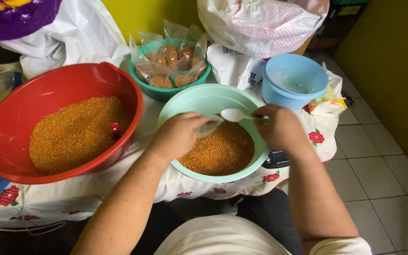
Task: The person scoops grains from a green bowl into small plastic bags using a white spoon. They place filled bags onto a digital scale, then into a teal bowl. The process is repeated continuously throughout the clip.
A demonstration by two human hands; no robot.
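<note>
Over the mint bowl [175, 106], left hand [178, 134] fingers pinch a limp, light bag [208, 126] at its mouth; right hand [279, 127] fingers clamp a stiff white spoon [234, 114] by its handle.

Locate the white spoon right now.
Head view, centre: the white spoon is in the right hand, over the mint bowl of orange grains, beside the left hand holding a small clear bag.

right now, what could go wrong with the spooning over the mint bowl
1. The left hand pinches a small clear bag whose mouth looks narrow beside the white spoon in the right hand; crumbs may miss it, though most would probably drop back into the mint bowl.
2. The mint bowl sits near the table's front edge, seemingly on a scale; a forearm push could tip it.
</note>
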